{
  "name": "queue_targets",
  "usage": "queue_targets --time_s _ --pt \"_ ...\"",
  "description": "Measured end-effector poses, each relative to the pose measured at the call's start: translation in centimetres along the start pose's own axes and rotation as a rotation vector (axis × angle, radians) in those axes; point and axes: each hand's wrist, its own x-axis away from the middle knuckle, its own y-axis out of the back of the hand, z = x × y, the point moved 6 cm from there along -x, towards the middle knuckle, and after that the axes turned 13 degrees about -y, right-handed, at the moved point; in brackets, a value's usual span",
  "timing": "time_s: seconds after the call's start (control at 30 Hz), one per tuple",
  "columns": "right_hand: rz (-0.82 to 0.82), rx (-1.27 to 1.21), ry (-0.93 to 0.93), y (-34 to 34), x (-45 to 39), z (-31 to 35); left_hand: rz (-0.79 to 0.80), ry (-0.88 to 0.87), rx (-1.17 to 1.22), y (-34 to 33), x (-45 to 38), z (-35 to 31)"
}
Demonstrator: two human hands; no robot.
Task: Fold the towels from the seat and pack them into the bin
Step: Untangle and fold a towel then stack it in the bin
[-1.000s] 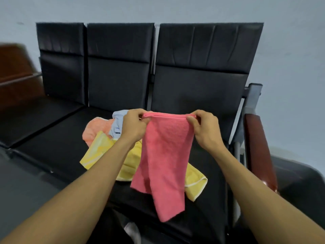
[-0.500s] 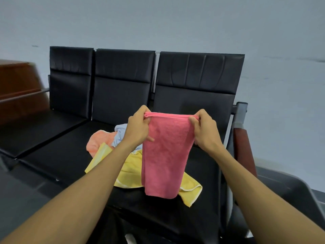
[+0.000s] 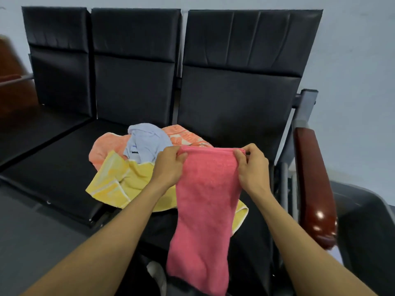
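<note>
Person stands facing a row of black seats. Pink towel is held up in the air at about 6 o'clock of the view, hanging as a long narrow strip in front of the right-hand seat, already doubled lengthwise by the look of the layered top edge. Left hand pinches the top-left corner between thumb and curled fingers; right hand pinches the top-right corner the same way, fingers bunched, none spread. Top edge is pulled taut and level between the two pinches, likely so the weight of the cloth draws the strip straight and the side edges line up before the next fold. Lower end dangles free below the seat front, touching nothing that can be made out. Remaining towels lie heaped on the seat at 10 to 11 o'clock of the hands: yellow towel nearest, spread and partly under the pink strip; pale blue towel crumpled on top; orange towel behind, reaching round to 12 o'clock. All three loose and unfolded, so the task is judged to be at an early stage. Red-brown armrest stands at 3 o'clock; a dark grey container edge, possibly the bin, sits just past it at 4 o'clock, contents hidden. Next step probably needs the hanging end brought up to halve the length.
</note>
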Motion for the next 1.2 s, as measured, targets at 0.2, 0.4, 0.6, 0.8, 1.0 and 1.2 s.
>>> queue_targets --time_s 0.2,0.4,0.6,0.8,1.0,1.2 --pt "0.032 0.019 -0.038 -3.3 -1.5 -6.6 0.024 0.016 -0.004 -5.0 0.0 5.4" --pt "0.152 -0.103 -0.134 -5.9 -2.2 -11.6 0.138 0.168 0.278 -9.0 0.0 7.9" --pt "0.173 -0.208 -0.282 -7.0 -2.3 -12.6 0.124 0.262 0.404 -9.9 -0.1 8.6" --pt "0.305 -0.113 -0.503 -7.9 -1.7 -15.8 0.120 0.471 0.269 -10.0 1.7 10.4" --pt "0.495 -0.140 -0.560 -7.9 0.3 -16.6 0.463 0.483 0.216 -11.2 4.2 11.3" --pt "0.591 -0.198 -0.508 -8.3 1.2 -15.3 0.510 0.453 0.089 -10.6 5.0 11.9"
